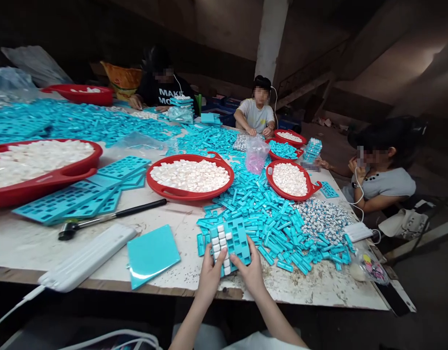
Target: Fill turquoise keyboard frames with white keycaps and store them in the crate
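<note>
The blue tray (240, 238), my landmark, is held above the near side of the table (189, 270). Through my remote view, the left hand (210, 265) grips its left edge and the right hand (251, 270) its right, thumbs on the face. White blocks (222, 241) occupy only some pockets. Caution: I judge that tilting the tray or uneven thumb pressure could dislodge blocks, which could be lost among the blue pieces (253, 204) behind it. Beyond the tray, leftward, a red basket (189, 197) contains white blocks; rightward, a second basket (295, 197) contains likewise.
</note>
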Motion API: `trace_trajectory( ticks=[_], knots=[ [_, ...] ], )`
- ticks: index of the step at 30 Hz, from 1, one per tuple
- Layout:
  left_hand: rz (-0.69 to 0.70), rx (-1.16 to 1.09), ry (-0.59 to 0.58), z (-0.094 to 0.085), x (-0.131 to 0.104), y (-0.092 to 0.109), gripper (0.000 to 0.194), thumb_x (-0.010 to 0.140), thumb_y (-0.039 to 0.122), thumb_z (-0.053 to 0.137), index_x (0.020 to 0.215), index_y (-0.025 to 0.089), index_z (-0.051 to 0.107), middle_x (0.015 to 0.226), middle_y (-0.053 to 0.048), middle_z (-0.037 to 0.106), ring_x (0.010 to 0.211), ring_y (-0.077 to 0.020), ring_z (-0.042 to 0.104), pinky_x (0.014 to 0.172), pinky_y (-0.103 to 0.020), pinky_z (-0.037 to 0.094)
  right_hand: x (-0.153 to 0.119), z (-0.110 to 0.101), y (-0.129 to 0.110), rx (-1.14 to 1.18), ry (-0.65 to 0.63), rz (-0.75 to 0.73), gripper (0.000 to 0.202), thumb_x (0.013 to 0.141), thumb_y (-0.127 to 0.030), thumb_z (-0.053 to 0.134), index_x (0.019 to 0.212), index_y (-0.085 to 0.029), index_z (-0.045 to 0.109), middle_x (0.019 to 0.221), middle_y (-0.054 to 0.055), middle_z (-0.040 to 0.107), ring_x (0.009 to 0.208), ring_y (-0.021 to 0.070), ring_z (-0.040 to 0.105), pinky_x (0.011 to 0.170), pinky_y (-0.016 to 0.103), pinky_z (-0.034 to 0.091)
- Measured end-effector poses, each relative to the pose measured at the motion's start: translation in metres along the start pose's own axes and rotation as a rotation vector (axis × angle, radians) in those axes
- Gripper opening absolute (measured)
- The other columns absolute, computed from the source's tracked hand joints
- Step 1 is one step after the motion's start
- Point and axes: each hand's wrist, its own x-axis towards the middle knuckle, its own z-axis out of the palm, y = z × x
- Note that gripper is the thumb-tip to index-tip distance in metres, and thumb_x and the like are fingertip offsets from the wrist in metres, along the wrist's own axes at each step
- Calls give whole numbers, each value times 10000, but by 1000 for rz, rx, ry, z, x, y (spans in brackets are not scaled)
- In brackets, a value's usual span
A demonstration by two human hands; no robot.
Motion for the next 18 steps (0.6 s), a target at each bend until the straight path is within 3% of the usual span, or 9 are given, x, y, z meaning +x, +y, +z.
trace_trajectory(
  ticks=[9, 14, 18],
  knots=[
    [-7, 6, 40, 0, 1, -4, 676, 797, 549, 724, 1361, 233, 526, 1456, -138, 547, 1467, -348, 379, 1180, -487, 345, -3, -2, 3, -46, 29, -41, 687, 803, -460, 767, 1399, -192, 554, 1412, 126, 601, 1302, 298, 577, 1089, 432, 485],
    [57, 11, -64, 1, 0, -5, 668, 835, 604, 650, 1356, 212, 504, 1437, -146, 564, 1414, -341, 453, 1158, -478, 371, -4, -2, 3, -92, 48, -59, 682, 815, -470, 750, 1399, -175, 557, 1403, 141, 604, 1299, 314, 571, 1079, 465, 487],
    [88, 29, -32, 0, 1, -7, 694, 838, 600, 650, 1388, 210, 486, 1462, -167, 538, 1416, -356, 449, 1145, -497, 382, -4, -3, 2, -108, 42, -42, 677, 814, -476, 749, 1395, -186, 559, 1410, 143, 596, 1303, 320, 564, 1086, 486, 473]
  ],
)
